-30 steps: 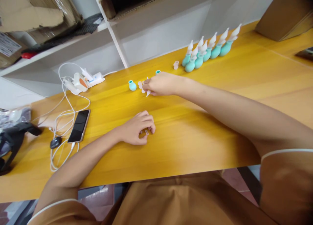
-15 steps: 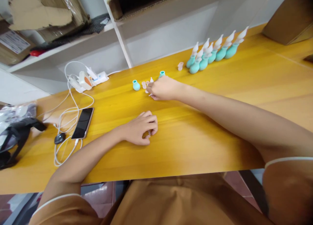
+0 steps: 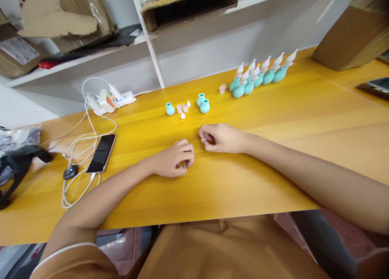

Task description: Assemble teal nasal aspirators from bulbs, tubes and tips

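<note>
My left hand (image 3: 175, 159) rests low over the table, fingers curled around a small pale translucent piece (image 3: 184, 165) that is mostly hidden. To its right my right hand (image 3: 223, 138) pinches a small white tip (image 3: 204, 140) between thumb and fingers. Beyond the hands stand three open turquoise bulbs: one at the left (image 3: 169, 109), and a pair, front (image 3: 204, 106) and back (image 3: 201, 99). Several pale pink connectors (image 3: 182, 108) lie among them, with a white tip (image 3: 182, 116) in front and another white tip (image 3: 188, 103) behind.
Assembled turquoise bulbs with white tips (image 3: 249, 87) stand at the back right, beside a single pink connector (image 3: 223, 88). A phone (image 3: 102, 153), white cables and a power strip (image 3: 124, 98) occupy the left. A cardboard box (image 3: 346, 40) stands far right; shelves line the back.
My right hand has drawn back from the small parts towards me and to the right, carrying a white tip. The paired bulbs are uncovered. My left hand stays nearly in place.
</note>
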A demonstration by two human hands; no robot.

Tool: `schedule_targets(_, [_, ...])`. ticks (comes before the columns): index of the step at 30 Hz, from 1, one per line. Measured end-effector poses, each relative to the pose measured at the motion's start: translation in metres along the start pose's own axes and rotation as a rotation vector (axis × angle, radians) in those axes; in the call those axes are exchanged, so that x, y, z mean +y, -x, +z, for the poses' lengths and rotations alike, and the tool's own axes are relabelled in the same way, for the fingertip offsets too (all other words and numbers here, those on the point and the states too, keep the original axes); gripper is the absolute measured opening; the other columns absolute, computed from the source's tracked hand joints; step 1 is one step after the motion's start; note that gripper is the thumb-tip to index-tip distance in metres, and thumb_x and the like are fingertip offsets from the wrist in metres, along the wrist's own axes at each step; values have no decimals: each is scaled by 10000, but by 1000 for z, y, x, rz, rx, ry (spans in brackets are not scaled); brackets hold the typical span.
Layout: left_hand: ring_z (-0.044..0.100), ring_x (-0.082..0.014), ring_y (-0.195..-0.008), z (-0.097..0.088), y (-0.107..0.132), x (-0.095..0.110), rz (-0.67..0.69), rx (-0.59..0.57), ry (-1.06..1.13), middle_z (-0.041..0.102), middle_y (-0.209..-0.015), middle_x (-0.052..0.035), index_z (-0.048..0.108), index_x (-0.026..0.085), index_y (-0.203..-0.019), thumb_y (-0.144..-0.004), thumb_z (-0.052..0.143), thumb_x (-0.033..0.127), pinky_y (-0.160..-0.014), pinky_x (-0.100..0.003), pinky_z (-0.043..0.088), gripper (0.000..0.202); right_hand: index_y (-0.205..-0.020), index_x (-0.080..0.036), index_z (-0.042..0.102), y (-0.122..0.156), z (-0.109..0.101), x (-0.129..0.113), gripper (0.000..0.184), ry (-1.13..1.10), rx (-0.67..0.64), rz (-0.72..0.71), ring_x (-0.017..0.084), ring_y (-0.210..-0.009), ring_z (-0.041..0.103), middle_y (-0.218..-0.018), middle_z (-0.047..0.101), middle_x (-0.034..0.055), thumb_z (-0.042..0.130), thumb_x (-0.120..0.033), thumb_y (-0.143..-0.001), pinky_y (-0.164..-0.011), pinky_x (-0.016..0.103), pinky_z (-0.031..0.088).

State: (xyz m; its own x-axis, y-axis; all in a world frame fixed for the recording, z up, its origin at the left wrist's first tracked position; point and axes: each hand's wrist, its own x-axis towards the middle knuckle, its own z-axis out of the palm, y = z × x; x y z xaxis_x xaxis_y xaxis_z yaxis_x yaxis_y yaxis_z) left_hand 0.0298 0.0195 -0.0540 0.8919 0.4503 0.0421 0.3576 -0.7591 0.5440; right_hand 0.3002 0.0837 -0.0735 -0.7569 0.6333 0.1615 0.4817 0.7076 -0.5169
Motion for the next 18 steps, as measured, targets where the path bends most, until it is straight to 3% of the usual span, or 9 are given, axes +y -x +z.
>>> schedule_targets(9, [491,-234,-967,1,-1,2,-14,28,-26,603,-962,-53,616,205,-868,-798,625,46,-902,-376,441,175,-1094,-185,599,3,4,3,192,142,-30,-56,145,-609,519,-831,708,29,583,-277,-926,-642,273,273])
schedule_targets(15, [493,-234,-974,4,0,1,-25,48,-36,613,-959,-44,604,209,-872,-802,683,94,-937,-383,440,156,-1186,-185,601,4,9,4,231,101,-12,-94,150,-666,577,-890,734,30,577,-302,-988,-661,264,307])
schedule_targets(18, [494,-225,-949,6,-1,0,-9,82,-23,614,-937,-37,587,210,-866,-795,688,103,-916,-373,436,163,-1162,-191,609,4,10,4,246,58,-26,-98,149,-662,574,-885,734,32,561,-414,-1070,-664,263,318])
